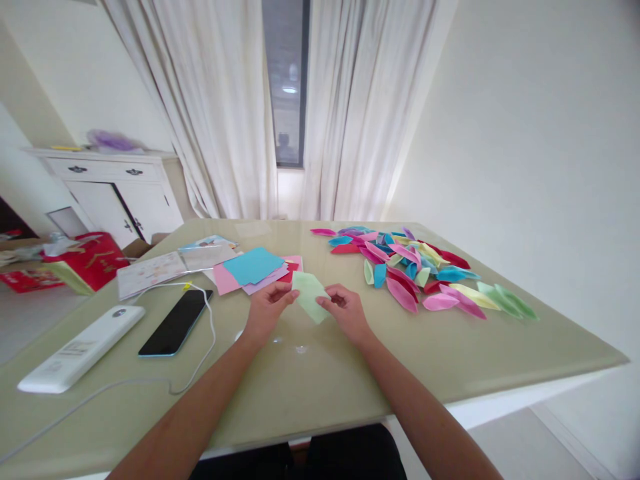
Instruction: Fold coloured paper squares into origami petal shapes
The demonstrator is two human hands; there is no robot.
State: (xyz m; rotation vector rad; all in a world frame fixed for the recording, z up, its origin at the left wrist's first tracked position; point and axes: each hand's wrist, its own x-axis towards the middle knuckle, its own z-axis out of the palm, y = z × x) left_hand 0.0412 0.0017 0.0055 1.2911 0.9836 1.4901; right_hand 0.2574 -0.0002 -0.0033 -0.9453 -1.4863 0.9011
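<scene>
A pale green sheet of paper is held just above the glossy table, in the middle. My left hand pinches its left edge. My right hand pinches its right edge, fingers curled. Just behind the hands lies a stack of coloured paper squares, with a blue one on top and pink ones under it. To the right spreads a pile of folded paper boats in pink, blue, green, yellow and red.
A black phone with a white cable lies at the left, beside a white remote-like device. Printed leaflets sit further back. A red box and a white cabinet stand beyond the table's left edge.
</scene>
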